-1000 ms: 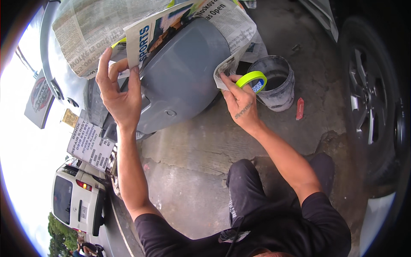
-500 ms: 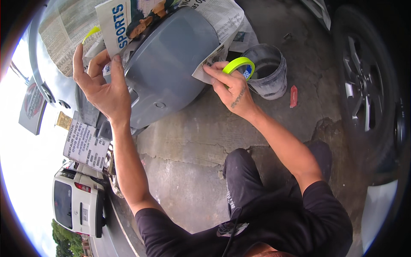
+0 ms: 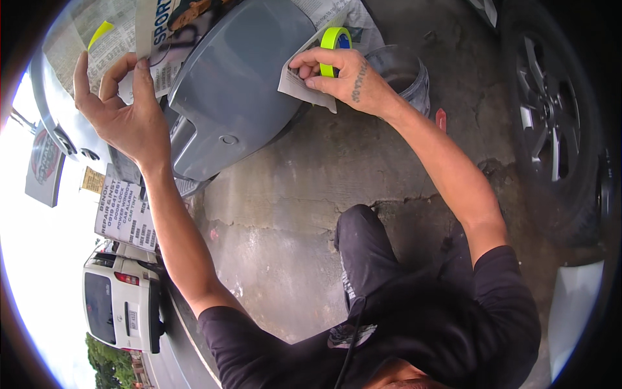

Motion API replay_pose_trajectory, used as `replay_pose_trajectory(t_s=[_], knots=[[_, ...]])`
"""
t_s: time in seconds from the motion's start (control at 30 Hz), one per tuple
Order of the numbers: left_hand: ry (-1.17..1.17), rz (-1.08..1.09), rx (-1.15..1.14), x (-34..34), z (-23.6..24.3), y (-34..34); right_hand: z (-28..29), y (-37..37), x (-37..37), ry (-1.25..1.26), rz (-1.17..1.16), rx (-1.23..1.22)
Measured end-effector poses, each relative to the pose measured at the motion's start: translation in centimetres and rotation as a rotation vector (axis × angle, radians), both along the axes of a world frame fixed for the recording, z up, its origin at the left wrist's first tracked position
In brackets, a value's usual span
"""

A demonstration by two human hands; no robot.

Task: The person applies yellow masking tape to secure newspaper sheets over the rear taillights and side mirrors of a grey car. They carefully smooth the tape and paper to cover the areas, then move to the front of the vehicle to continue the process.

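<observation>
My left hand (image 3: pixel 129 123) pinches the edge of a newspaper sheet (image 3: pixel 154 39) between its thumb and a finger. Its index finger is extended, with a short strip of bright yellow tape (image 3: pixel 100 34) at the tip. Between the hands lies a smooth grey painted car panel (image 3: pixel 240 78), apparently a bumper, with newspaper along its far and side edges. My right hand (image 3: pixel 353 81) is closed on a newspaper flap (image 3: pixel 295 81) at the panel's right edge. A roll of yellow-green masking tape (image 3: pixel 328 48) sits upright at its fingers; how it is held is partly hidden.
Behind my right wrist stands a grey-stained plastic bucket (image 3: pixel 414 81), a small red piece (image 3: pixel 440 120) beside it. A car wheel (image 3: pixel 551 117) is at the right. My knee (image 3: pixel 363 240) is over cracked concrete (image 3: pixel 272 214). A white van (image 3: pixel 120 301) and a sign board (image 3: pixel 126 211) are at the left.
Both hands have shifted up and left in the view, as has the panel. My right hand with the tape roll now covers more of the bucket, and the newspaper flap hangs lower beside the panel.
</observation>
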State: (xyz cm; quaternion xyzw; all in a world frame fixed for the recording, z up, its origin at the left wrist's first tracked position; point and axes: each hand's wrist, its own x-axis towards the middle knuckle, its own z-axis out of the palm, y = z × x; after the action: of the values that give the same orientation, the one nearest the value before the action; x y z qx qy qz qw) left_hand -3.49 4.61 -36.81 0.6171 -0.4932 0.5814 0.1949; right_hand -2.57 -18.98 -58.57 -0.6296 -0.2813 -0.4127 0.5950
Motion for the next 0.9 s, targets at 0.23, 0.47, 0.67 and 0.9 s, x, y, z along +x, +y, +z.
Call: replay_pose_trajectory(t_s=[0.23,0.47,0.67,0.9], knots=[[0.026,-0.098,-0.020,0.5,0.6,-0.7,0.4,1.3,-0.6,-0.026,-0.215,-0.067],[0.025,-0.266,-0.196,-0.3,1.1,-0.9,0.7,2.4,-0.4,-0.113,-0.333,-0.026],[0.517,-0.312,-0.341,-4.9,-8.4,-0.7,0.5,2.2,0.2,-0.172,-0.365,-0.031],[0.682,0.021,-0.227,-3.2,-15.1,-5.3,0.8,2.3,0.4,-0.219,-0.359,-0.022]])
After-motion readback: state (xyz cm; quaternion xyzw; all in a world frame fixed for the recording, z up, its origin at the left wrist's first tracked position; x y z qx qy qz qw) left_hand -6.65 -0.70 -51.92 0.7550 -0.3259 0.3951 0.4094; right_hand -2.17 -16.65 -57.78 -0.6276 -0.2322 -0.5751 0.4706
